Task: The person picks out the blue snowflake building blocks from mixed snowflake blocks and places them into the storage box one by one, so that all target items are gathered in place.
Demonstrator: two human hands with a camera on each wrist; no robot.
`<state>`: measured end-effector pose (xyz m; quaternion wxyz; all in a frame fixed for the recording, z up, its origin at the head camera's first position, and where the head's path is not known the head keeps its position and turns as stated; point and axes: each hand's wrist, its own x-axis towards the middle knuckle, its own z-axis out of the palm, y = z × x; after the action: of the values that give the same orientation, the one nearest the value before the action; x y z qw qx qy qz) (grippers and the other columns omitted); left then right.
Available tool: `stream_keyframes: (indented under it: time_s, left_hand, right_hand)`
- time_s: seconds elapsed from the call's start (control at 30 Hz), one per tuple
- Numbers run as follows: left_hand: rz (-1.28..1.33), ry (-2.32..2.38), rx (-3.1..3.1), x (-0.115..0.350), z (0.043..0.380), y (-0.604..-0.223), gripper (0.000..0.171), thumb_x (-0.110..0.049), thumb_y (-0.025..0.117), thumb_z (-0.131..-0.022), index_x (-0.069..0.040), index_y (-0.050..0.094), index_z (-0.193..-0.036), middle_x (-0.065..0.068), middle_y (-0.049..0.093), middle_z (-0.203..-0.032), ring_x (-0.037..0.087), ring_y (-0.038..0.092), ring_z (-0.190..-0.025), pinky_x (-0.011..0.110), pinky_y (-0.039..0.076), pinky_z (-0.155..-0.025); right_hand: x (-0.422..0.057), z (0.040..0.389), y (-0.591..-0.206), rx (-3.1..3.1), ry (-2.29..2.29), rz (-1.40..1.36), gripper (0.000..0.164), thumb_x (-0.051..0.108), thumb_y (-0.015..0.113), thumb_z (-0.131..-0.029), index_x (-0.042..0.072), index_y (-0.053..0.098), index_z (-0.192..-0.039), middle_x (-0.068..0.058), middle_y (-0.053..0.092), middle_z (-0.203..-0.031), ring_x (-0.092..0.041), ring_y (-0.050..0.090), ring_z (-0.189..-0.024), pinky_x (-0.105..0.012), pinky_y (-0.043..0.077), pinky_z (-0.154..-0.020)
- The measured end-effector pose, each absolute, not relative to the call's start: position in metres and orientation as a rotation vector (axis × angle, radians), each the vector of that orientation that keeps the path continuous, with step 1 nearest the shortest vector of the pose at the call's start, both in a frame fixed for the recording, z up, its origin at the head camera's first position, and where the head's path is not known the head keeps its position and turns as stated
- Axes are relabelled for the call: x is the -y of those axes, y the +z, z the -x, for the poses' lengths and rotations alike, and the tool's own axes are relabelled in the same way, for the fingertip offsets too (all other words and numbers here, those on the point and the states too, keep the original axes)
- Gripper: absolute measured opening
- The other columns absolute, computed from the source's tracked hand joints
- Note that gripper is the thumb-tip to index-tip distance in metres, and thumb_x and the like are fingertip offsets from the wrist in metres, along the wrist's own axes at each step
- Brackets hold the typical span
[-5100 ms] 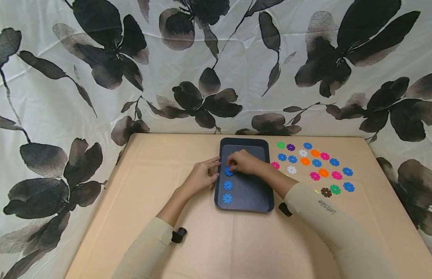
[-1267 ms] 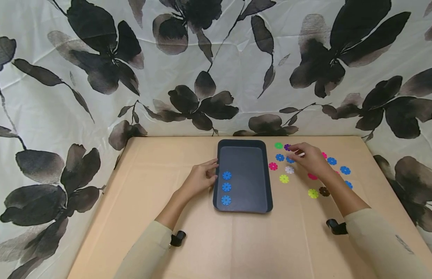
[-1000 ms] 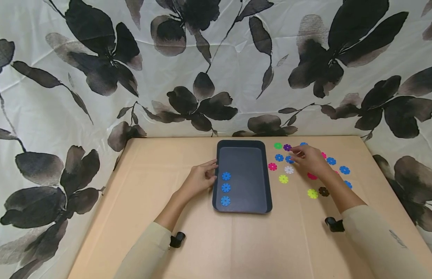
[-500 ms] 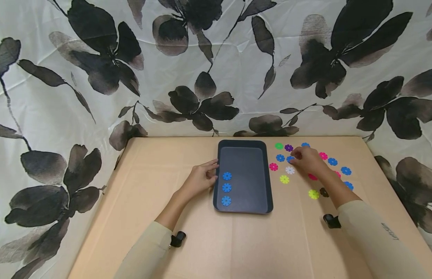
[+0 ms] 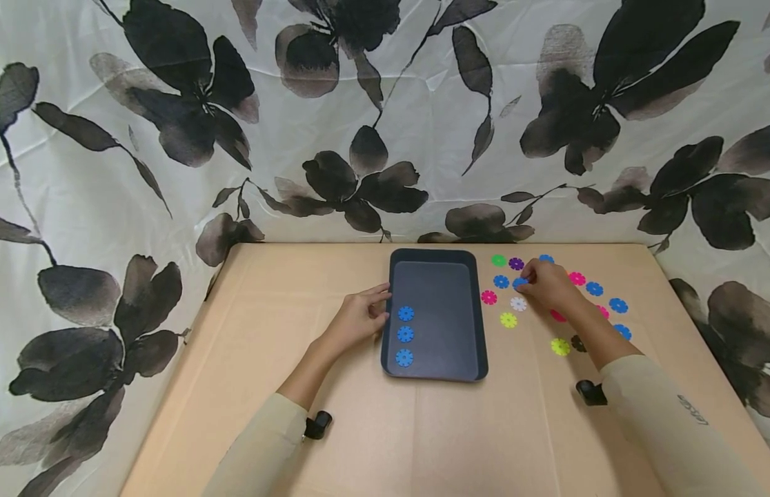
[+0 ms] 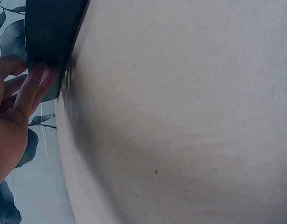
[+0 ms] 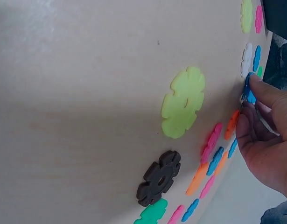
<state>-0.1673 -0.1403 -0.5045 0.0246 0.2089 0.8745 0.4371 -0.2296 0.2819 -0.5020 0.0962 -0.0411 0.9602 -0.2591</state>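
Observation:
My right hand [image 5: 549, 286] pinches a blue flower-shaped disc [image 7: 248, 88] between thumb and fingertips, to the right of the dark tray [image 5: 447, 324]. The disc looks tilted in the right wrist view; in the head view the fingers partly cover it. Three blue flower discs, among them the middle one [image 5: 406, 334], lie in a column along the tray's left side. My left hand [image 5: 354, 317] touches the tray's left edge. Its fingers [image 6: 29, 91] lie fairly straight against the outer wall in the left wrist view.
Loose flower discs lie right of the tray, including a green [image 5: 499, 260], a purple [image 5: 516, 264], a white [image 5: 518, 304], a pink [image 5: 488, 297] and a yellow one [image 5: 508, 319]. My right arm hides several others. A brown disc [image 7: 159, 179] lies below that wrist. Floral cloth [image 5: 459, 138] hangs behind the table.
My right hand has left the upper blue disc in the tray and moved right to the loose discs. Its fingers have since closed on another blue disc. The left hand stays at the tray.

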Motion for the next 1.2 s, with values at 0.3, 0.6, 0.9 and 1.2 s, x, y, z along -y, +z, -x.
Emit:
stream_keyframes:
  time_s: [0.3, 0.6, 0.9, 1.2]
  left_hand:
    - [-0.674, 1.337, -2.718, 0.14, 0.169, -0.502, 0.044, 0.004, 0.074, -0.087, 0.01, 0.066, -0.13, 0.019, 0.057, -0.15, 0.012, 0.07, -0.076, 0.018, 0.057, -0.066]
    - [-0.676, 1.319, -2.733, 0.14, 0.17, -0.503, 0.043, 0.003, 0.073, -0.088, 0.01, 0.066, -0.13, 0.018, 0.057, -0.15, 0.01, 0.066, -0.073, 0.018, 0.055, -0.065]
    - [-0.658, 1.321, -2.722, 0.141, 0.168, -0.503, 0.043, 0.003, 0.072, -0.089, 0.01, 0.066, -0.131, 0.017, 0.057, -0.15, 0.012, 0.07, -0.075, 0.018, 0.056, -0.067]
    - [-0.668, 1.326, -2.719, 0.141, 0.168, -0.503, 0.043, 0.002, 0.073, -0.089, 0.009, 0.066, -0.131, 0.017, 0.056, -0.151, 0.012, 0.069, -0.076, 0.018, 0.056, -0.066]
  right_hand:
    - [-0.281, 0.227, -0.497, -2.838, -0.802, 0.128, 0.029, 0.016, 0.075, -0.095, -0.001, 0.055, -0.107, -0.015, 0.057, -0.095, -0.029, 0.053, -0.088, -0.033, 0.048, -0.073]
    - [-0.283, 0.225, -0.492, -2.824, -0.885, 0.142, 0.02, 0.013, 0.07, -0.098, 0.0, 0.057, -0.107, -0.016, 0.063, -0.097, -0.029, 0.055, -0.089, -0.027, 0.048, -0.069]
    - [-0.274, 0.228, -0.474, -2.853, -0.96, 0.221, 0.021, 0.011, 0.073, -0.096, -0.001, 0.059, -0.107, -0.015, 0.062, -0.094, -0.027, 0.057, -0.085, -0.021, 0.05, -0.062]
    - [-0.251, 0.228, -0.446, -2.878, -0.992, 0.288, 0.02, 0.013, 0.072, -0.097, 0.001, 0.061, -0.108, -0.013, 0.064, -0.093, -0.026, 0.062, -0.083, -0.023, 0.05, -0.067]
